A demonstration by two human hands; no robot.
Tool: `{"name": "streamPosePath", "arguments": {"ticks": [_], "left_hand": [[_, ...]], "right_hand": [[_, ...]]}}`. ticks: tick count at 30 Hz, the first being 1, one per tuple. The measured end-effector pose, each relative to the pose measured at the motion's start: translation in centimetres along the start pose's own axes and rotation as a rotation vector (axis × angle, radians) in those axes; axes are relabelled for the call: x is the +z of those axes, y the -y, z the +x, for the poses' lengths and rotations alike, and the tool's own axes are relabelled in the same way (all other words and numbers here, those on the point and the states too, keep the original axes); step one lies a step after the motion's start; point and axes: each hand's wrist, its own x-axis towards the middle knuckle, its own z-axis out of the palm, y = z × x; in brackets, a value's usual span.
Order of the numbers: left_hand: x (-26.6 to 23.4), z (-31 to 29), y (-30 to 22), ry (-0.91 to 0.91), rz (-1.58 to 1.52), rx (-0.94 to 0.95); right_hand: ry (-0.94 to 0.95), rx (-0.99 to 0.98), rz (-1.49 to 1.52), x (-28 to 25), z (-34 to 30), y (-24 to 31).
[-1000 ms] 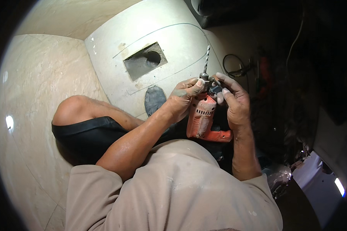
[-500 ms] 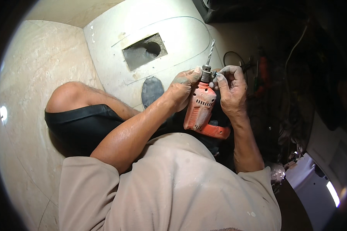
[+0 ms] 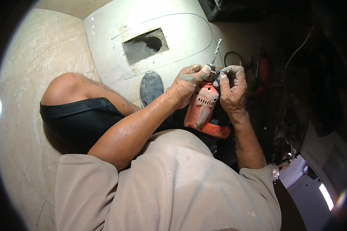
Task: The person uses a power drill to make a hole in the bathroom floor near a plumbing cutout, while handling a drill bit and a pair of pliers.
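An orange, dust-covered power drill (image 3: 202, 103) rests against my lap with its nose pointing away from me. A spiral drill bit (image 3: 217, 52) sticks out of the dark metal chuck. My left hand (image 3: 186, 86) is closed round the chuck, its thumb and fingers hiding much of it. At the chuck's right side, my right hand (image 3: 234, 88) pinches a small chuck key (image 3: 221, 72), mostly covered by the fingers. Whether the key's tip sits in the chuck's hole, I cannot make out. Grey dust coats both hands.
Beyond the drill, a pale slab (image 3: 181, 30) has a rectangular cut-out (image 3: 137, 52) and a curved pencil line. My shoe (image 3: 151, 89) rests at its near edge. Beige stone panels (image 3: 23, 96) are at left. On the dark right side lie a cable (image 3: 297, 46) and a red tool (image 3: 263, 71).
My left hand has shifted up and right, covering more of the chuck. The drill bit leans further right. My right hand still holds the chuck key beside the chuck.
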Motion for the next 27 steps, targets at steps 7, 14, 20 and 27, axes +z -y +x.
{"name": "streamPosePath", "arguments": {"ticks": [7,14,20,27], "left_hand": [[-0.3,0.1,-0.2,0.070,-0.083,-0.061],[0.4,0.0,-0.3,0.042,-0.055,-0.064],[0.5,0.0,-0.7,0.116,-0.034,-0.051],[0.3,0.5,-0.4,0.085,-0.037,-0.118]], "right_hand": [[-0.043,-0.118,-0.087,0.1,0.0,-0.6],[0.172,-0.424,-0.288,-1.8,1.4,0.5],[0.276,-0.629,-0.444,-2.7,3.0,2.1],[0.379,-0.711,-0.506,-2.7,4.4,3.4]]}}
